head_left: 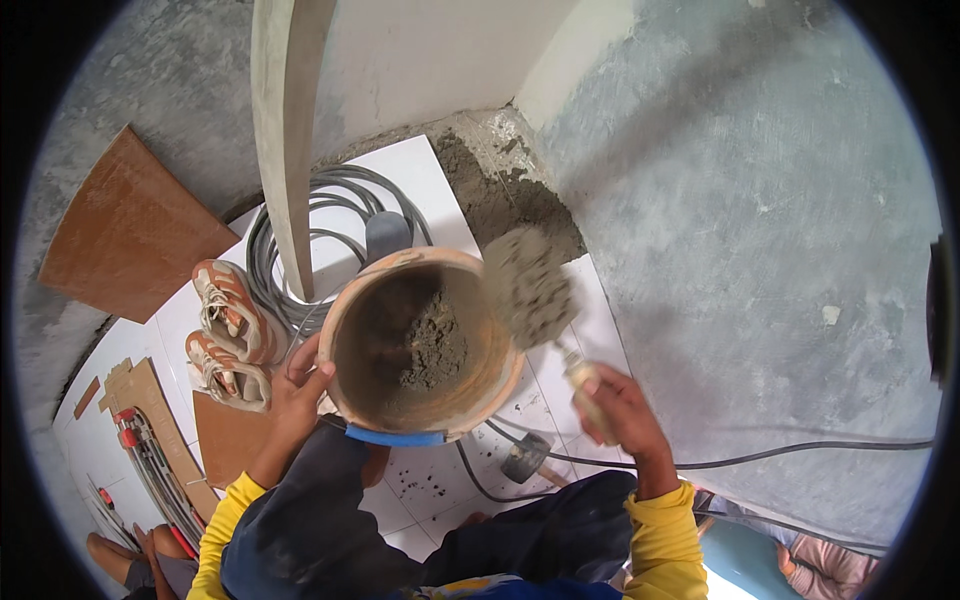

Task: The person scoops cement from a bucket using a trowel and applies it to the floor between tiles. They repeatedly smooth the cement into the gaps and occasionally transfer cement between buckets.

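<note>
My left hand [293, 390] grips the left rim of a round clay-coloured bucket [492, 385], which is tilted above my lap. Inside lies a heap of grey mortar [435, 345], and a blue strip [395, 437] runs along the bucket's near rim. Closed around a trowel's handle [590, 400], my right hand [630, 420] is to the right of the bucket. Wet mortar [535, 290] covers the trowel blade, which is raised by the bucket's right rim and slightly blurred.
Beyond the bucket, mortar [515, 210] is spread in the wall corner beside white tiles [395, 165]. A plank [285, 150], coiled cable [262, 260], sneakers [235, 320] and brown tile [130, 235] stand left. A mallet [525, 460] lies near my legs. Other people [830, 565] appear at both lower corners.
</note>
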The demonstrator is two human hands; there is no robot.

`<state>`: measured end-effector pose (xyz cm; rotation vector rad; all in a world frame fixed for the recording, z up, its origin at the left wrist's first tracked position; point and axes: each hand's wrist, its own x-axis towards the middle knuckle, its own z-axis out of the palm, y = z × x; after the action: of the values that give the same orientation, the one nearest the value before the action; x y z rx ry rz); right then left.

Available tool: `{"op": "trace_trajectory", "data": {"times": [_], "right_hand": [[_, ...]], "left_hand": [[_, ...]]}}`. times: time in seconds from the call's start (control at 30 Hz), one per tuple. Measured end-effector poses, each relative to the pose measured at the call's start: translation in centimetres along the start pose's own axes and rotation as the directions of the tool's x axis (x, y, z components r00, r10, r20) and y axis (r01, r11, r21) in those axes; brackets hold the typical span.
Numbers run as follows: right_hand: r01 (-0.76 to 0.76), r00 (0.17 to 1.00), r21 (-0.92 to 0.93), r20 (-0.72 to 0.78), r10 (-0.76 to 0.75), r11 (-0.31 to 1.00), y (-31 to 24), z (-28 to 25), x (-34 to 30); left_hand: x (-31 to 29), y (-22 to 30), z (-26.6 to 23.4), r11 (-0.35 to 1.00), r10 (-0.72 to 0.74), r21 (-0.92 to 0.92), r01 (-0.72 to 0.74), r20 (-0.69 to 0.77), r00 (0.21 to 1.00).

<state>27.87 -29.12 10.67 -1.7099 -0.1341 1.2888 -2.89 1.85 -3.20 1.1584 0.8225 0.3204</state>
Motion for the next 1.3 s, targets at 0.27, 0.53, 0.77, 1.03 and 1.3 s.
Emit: {"op": "trace_trajectory", "data": {"times": [0.27,0.53,0.77,1.03,1.3], "right_hand": [[0.116,0.393,-0.978,-0.114,-0.913,0.172,3.8,-7.9,20.4],[-0.020,0.895,-0.404,-0.415,-0.164,0.915,-6.6,-7.7,24.8],[-0.227,0.948,-0.415,-0.300,0.103,0.881,-1.2,-10.8,21.3],[0.011,0.917,0.291,-0.384,0.107,0.957,7.3,-9.5,15.7],[-0.142,0.898,-0.462,-0.433,-0.083,0.875,7.2,-2.3,14.7]], "left_hand": [[0.4,-0.7,0.1,1.000,-0.029,-0.008,0.030,0.083,0.996],[-0.5,-1.0,-2.0,1.000,0.003,-0.004,-0.003,0.064,0.998],[-0.2,-0.8,-1.1,1.000,-0.020,-0.003,0.021,0.050,0.999],[-0.1,-1.8,-1.2,1.000,-0.006,-0.023,0.006,0.029,1.000],[-0.2,-1.5,-2.1,1.000,0.012,0.002,-0.012,0.017,1.000]]}}
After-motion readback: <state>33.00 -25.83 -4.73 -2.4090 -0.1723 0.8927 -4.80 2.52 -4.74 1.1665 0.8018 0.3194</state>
